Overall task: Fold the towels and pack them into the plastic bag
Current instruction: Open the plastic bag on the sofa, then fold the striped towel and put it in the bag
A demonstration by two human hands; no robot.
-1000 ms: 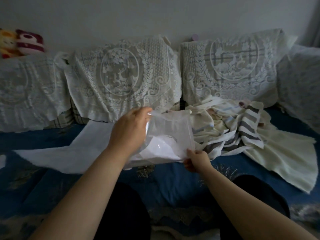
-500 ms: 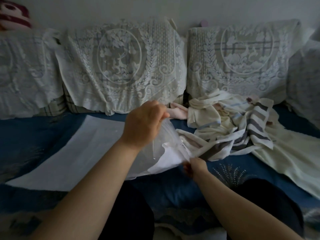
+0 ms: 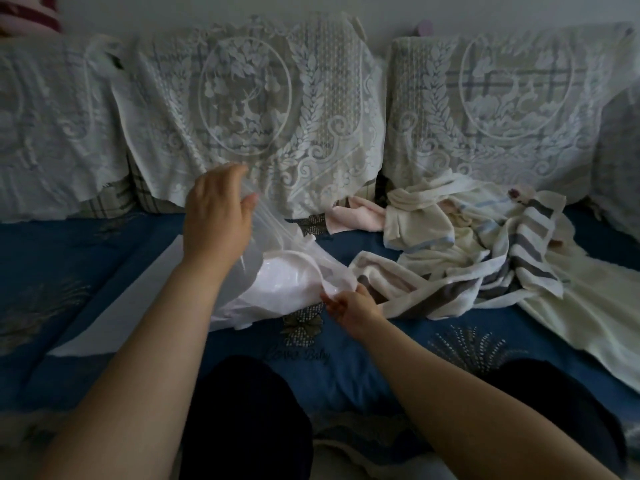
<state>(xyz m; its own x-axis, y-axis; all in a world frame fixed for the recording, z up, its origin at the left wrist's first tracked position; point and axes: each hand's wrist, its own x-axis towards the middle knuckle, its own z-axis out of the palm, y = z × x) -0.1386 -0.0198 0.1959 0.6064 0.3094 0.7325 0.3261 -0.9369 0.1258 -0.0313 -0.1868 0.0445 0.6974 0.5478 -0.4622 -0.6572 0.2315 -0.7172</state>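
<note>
On a blue patterned sofa seat [image 3: 104, 258] below white lace-covered cushions [image 3: 249, 109], left hand [image 3: 216, 216] and right hand [image 3: 349, 303] pinch the clear plastic bag [image 3: 287, 278]; rumpled cream striped towels [image 3: 485, 251] lie beside.

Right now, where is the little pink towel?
In the head view, the pink towel lies at the back of the blue sofa seat, below the lace cushions, just left of the towel pile.
</note>
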